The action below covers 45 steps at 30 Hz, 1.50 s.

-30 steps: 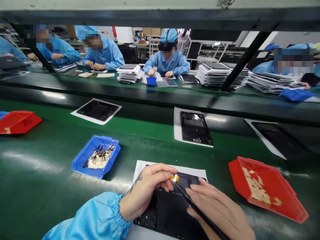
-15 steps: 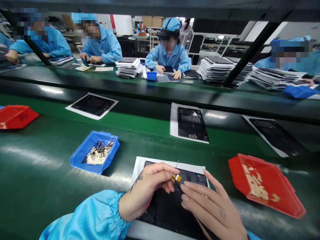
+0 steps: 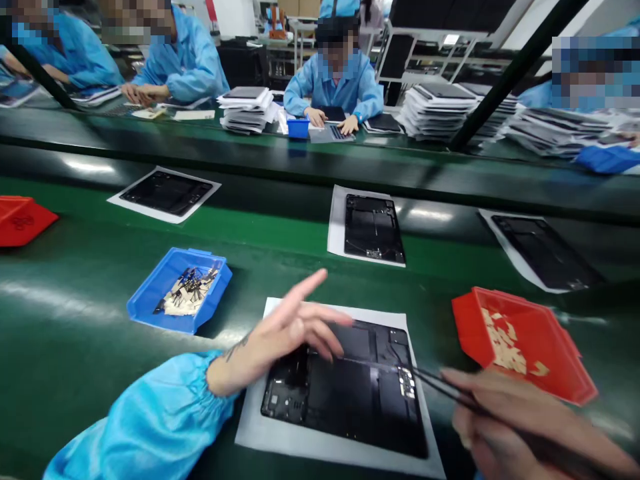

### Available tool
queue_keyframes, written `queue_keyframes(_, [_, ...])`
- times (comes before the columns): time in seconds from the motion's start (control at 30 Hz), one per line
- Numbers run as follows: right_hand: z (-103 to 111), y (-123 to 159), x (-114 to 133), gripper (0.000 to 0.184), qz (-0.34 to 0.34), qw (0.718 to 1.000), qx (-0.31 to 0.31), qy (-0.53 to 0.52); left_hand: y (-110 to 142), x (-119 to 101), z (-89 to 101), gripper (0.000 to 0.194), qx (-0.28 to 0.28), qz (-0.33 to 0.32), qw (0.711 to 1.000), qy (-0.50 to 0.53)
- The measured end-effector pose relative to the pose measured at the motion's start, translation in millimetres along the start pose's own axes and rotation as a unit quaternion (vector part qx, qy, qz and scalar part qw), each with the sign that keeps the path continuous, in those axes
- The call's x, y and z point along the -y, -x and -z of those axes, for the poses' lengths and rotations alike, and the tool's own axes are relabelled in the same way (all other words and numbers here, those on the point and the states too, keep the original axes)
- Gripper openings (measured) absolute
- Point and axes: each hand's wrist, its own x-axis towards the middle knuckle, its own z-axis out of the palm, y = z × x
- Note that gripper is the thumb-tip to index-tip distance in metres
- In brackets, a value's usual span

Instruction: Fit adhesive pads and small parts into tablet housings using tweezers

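My left hand (image 3: pixel 285 337) hovers over the upper left part of an opened black tablet body (image 3: pixel 345 400), its fingers stretched and apart with nothing in them. The tablet lies at a slant on a sheet of white paper (image 3: pixel 280 435), its inner parts facing up. Dark tweezers (image 3: pixel 445 385) are gripped in my right hand (image 3: pixel 525 420), which is smeared by motion at the lower right. Their tips reach the tablet's right edge, close to a small bright board (image 3: pixel 407 383). Whether the tips touch it or hold anything I cannot tell.
A blue bin (image 3: pixel 183 320) of small strips stands left, a red bin (image 3: pixel 565 360) of cream pieces right, another red bin (image 3: pixel 25 223) far left. Several tablet bodies (image 3: pixel 373 227) on paper lie beyond. Co-workers (image 3: pixel 333 83) sit across the bench behind paper stacks (image 3: pixel 245 110).
My hands have drawn apart: the left opened and shifted left, the right moved right with the tweezers. The small yellow piece between them is out of sight. The tablet has turned and shows more.
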Motion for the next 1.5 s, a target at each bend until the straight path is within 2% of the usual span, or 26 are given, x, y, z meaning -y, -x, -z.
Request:
queue_keyframes(0.03, [-5.5,-2.8,-2.0,0.009,-0.06,0.997,-0.022,-0.032,-0.5,4.9,10.5,0.062,-0.079,-0.023,0.987,-0.139])
queue_keyframes(0.07, [-12.7,-6.4,-6.0,0.007,-0.115,0.99,-0.043,-0.069,-0.9,12.0,20.8,0.051,-0.138,-0.034,0.949,-0.282])
queue_keyframes(0.1, [-20.6,-10.5,-11.7,0.008,-0.159,0.98,-0.05,-0.108,-0.9,20.8,30.2,0.04,-0.158,-0.043,0.901,-0.402])
queue_keyframes(0.13, [-28.7,-14.8,-18.6,0.012,-0.212,0.967,-0.041,-0.137,-0.3,30.5,37.9,0.031,-0.143,-0.044,0.858,-0.491])
queue_keyframes(0.2, [-42.7,-21.8,-33.3,0.019,-0.287,0.94,-0.023,-0.183,3.0,49.1,47.3,0.025,-0.094,-0.053,0.802,-0.588])
queue_keyframes(0.23, [-48.1,-24.0,-39.8,0.022,-0.316,0.928,-0.012,-0.197,5.3,56.6,49.0,0.024,-0.078,-0.057,0.786,-0.61])
queue_keyframes(0.3, [-55.4,-25.3,-48.9,0.025,-0.341,0.915,0.003,-0.215,10.1,65.5,48.3,0.024,-0.084,-0.069,0.77,-0.629])
queue_keyframes(0.5, [-64.3,-20.8,-53.7,0.029,-0.372,0.9,0.05,-0.222,7.7,61.1,45.7,0.017,-0.142,-0.055,0.775,-0.613])
queue_keyframes(0.6, [-72.1,-26.1,-52.2,0.031,-0.384,0.894,0.075,-0.219,-3.9,59.7,51.1,0.014,-0.128,-0.038,0.777,-0.616])
queue_keyframes(0.7, [-85.0,-36.3,-49.8,0.034,-0.389,0.889,0.098,-0.221,-14.3,58.9,54.7,0.01,-0.116,-0.02,0.795,-0.595])
queue_keyframes(0.83, [-103.1,-48.1,-52.7,0.031,-0.387,0.886,0.1,-0.236,-14.2,54.4,52.3,0.011,-0.109,-0.029,0.814,-0.57])
queue_keyframes(0.9, [-110.6,-50.5,-58.3,0.03,-0.392,0.881,0.094,-0.248,-6.9,53.6,49.6,0.013,-0.088,-0.06,0.808,-0.579])
queue_keyframes(1.0, [-120.6,-48.7,-68.1,0.032,-0.403,0.87,0.094,-0.268,8.6,57.5,47.7,0.017,-0.036,-0.135,0.764,-0.63])
queue_keyframes(1.07, [-126.6,-45.2,-72.5,0.034,-0.417,0.862,0.096,-0.272,18.2,61.5,48.1,0.018,-0.017,-0.161,0.742,-0.651])
queue_keyframes(1.13, [-132.0,-41.3,-74.5,0.037,-0.427,0.858,0.093,-0.269,25.0,63.8,49.1,0.02,-0.016,-0.153,0.743,-0.651])
queue_keyframes(1.27, [-139.3,-34.9,-74.0,0.038,-0.429,0.861,0.079,-0.263,29.5,60.6,50.0,0.027,-0.006,-0.114,0.764,-0.634])
queue_keyframes(1.4, [-141.8,-30.8,-72.9,0.034,-0.423,0.865,0.08,-0.257,28.3,57.3,53.3,0.024,-0.013,-0.127,0.789,-0.602])
queue_keyframes(1.47, [-141.8,-29.8,-72.8,0.031,-0.42,0.868,0.082,-0.251,27.7,58.2,55.7,0.021,-0.021,-0.142,0.785,-0.602])
queue_keyframes(1.5, [-141.7,-29.6,-72.7,0.03,-0.42,0.869,0.084,-0.248,27.5,58.8,56.3,0.021,-0.023,-0.153,0.773,-0.615])
